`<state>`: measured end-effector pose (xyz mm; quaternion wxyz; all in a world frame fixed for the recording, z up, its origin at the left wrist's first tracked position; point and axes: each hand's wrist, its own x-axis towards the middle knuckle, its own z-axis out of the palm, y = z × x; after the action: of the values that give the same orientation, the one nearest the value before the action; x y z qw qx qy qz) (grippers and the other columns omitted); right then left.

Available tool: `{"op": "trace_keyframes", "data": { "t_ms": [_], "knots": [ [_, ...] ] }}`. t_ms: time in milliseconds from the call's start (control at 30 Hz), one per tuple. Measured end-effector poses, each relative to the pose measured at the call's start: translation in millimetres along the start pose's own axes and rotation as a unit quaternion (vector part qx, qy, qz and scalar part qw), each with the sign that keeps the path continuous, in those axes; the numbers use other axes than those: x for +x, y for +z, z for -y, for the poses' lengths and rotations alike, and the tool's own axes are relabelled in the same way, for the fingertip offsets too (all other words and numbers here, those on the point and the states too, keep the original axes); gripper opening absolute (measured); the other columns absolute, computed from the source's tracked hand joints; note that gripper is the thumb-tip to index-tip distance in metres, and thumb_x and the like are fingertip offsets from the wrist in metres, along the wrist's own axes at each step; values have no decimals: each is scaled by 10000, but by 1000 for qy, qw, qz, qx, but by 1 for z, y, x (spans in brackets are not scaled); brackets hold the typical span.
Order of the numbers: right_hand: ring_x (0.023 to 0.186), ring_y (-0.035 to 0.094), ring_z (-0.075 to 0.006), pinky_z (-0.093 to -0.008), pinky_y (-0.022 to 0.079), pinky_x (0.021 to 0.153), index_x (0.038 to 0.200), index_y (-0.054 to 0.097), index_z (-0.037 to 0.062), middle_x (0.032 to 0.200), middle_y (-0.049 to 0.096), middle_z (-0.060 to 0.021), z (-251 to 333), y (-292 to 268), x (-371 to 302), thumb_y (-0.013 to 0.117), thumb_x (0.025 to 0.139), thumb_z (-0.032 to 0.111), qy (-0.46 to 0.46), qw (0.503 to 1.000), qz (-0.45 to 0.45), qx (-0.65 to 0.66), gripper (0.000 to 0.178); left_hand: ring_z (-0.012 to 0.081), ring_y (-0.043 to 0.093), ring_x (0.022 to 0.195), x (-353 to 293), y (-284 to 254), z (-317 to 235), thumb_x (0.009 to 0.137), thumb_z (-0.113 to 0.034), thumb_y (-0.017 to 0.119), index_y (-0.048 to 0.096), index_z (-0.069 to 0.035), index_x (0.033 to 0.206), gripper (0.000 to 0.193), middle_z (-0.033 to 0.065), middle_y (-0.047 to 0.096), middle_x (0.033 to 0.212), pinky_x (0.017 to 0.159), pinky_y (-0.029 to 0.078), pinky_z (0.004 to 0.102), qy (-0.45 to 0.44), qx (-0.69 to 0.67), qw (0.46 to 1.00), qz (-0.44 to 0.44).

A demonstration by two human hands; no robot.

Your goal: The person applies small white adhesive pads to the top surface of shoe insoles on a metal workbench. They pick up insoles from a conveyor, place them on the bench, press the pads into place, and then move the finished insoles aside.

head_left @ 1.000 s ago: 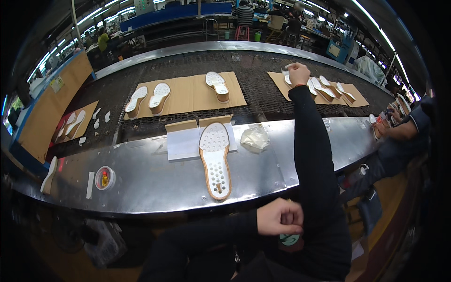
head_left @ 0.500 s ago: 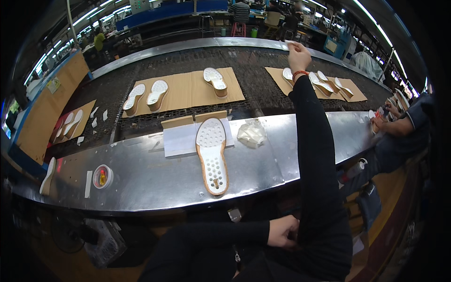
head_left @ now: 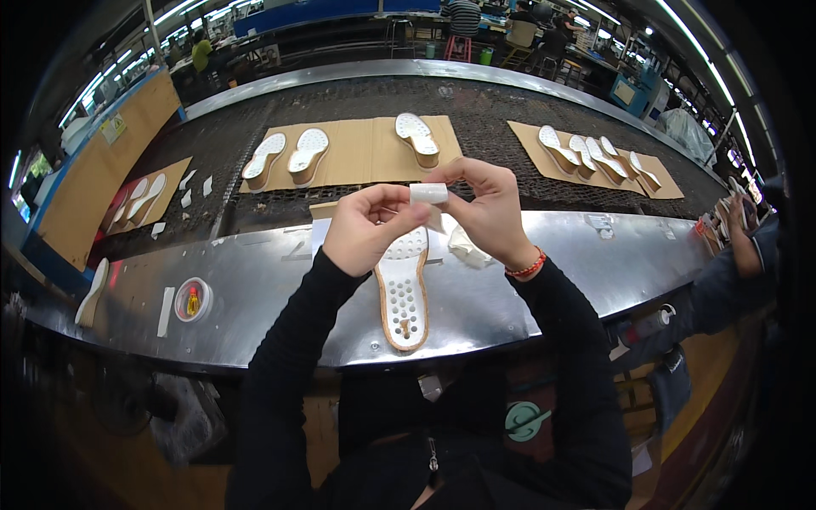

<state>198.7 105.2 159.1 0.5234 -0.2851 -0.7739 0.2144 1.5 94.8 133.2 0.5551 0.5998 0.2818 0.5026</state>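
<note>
Both hands are raised over the metal ledge, pinching one small white strip (head_left: 428, 193) between them. My left hand (head_left: 367, 225) has its thumb and fingertips closed at the strip's left end. On the right end are the fingers of my right hand (head_left: 489, 204), with a red band at that wrist. A thin pale piece (head_left: 435, 223) hangs just below the strip; I cannot make out what it is. Beneath the hands a shoe sole (head_left: 402, 289), white on top with holes and a cork-coloured edge, lies on the ledge, its far end partly hidden. Crumpled pale paper (head_left: 467, 248) lies beside it.
Beyond the metal ledge (head_left: 561, 263), a dark mesh conveyor carries cardboard sheets (head_left: 361, 157) with several soles. Left on the ledge are a round tub (head_left: 193, 299), a white strip (head_left: 166, 312) and another sole (head_left: 92, 293). A co-worker's arm (head_left: 739, 246) is at the right.
My right hand has come back from over the conveyor with the white strip. My left hand has risen from near my lap to meet it. The view has shifted slightly.
</note>
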Motion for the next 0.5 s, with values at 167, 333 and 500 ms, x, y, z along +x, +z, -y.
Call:
{"op": "trace_keyframes", "data": {
  "t_ms": [167, 333, 500],
  "knots": [
    [735, 683, -106, -251, 532, 679, 867, 744, -3, 808, 735, -61, -17, 19, -3, 763, 860, 114, 78, 995, -2, 61, 119, 81, 663, 736, 5, -29, 16, 832, -133, 799, 741, 20, 956, 205, 56, 735, 834, 706, 523, 221, -57, 95, 992, 56],
    [769, 686, -99, -230, 553, 716, 927, 730, -18, 852, 731, -62, -45, 36, -10, 747, 863, 48, 144, 984, -2, 105, 94, 73, 646, 712, 12, -50, 39, 794, -104, 819, 709, 28, 1017, 282, 52, 726, 826, 684, 507, 219, -115, 167, 975, 90],
    [784, 689, -93, -224, 559, 724, 912, 717, -29, 862, 731, -66, -66, 47, -22, 760, 846, 33, 214, 972, 18, 99, 99, 73, 636, 679, 18, -62, 56, 725, -55, 853, 545, 7, 1151, 529, 53, 699, 775, 634, 492, 217, -195, 144, 963, 116]
  ]
}}
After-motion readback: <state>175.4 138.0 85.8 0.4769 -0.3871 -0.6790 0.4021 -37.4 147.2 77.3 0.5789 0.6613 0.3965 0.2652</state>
